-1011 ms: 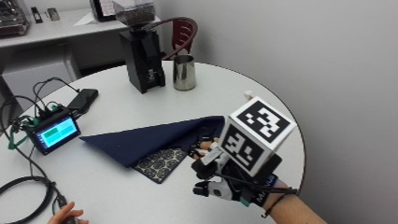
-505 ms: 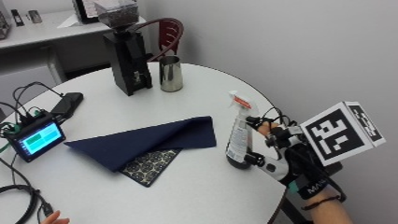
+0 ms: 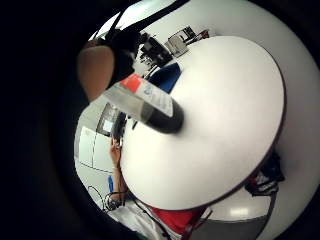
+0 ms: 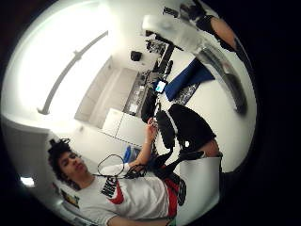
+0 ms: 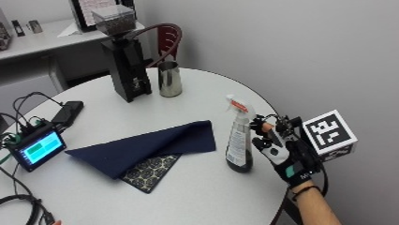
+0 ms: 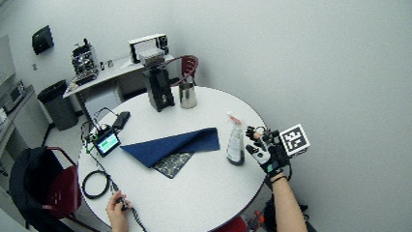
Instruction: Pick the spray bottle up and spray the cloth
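Spray bottle: upright on the white round worktop, just right of the navy cloth, as half a second ago. Right hand: beside the bottle as before, fingers loosely spread, nothing gripped; contact with the bottle cannot be told. Cloth: unmoved, folded over a patterned mat.

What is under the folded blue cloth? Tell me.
A dark patterned mat pokes out from under the blue cloth, on the table. How far it extends beneath, and anything else there, is covered.
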`<state>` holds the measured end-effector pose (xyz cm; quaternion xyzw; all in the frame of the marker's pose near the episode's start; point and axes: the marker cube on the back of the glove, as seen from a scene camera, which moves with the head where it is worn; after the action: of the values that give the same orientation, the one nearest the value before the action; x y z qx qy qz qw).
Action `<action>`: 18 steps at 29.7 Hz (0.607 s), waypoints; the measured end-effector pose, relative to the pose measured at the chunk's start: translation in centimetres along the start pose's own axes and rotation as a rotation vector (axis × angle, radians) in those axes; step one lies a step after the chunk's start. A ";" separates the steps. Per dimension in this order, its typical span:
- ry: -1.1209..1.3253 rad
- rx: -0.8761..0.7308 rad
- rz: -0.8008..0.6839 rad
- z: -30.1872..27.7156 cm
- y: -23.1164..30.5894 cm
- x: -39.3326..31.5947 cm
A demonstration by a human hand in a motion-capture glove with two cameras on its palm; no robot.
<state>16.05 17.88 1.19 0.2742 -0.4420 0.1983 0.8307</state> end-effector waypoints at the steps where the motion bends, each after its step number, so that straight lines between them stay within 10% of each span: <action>1: -0.027 -0.004 0.005 0.2 -0.3 0.3; 18: -0.209 -0.120 0.001 3.5 -4.3 2.8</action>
<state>17.83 12.60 3.93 0.2431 -0.5375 0.1423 0.7948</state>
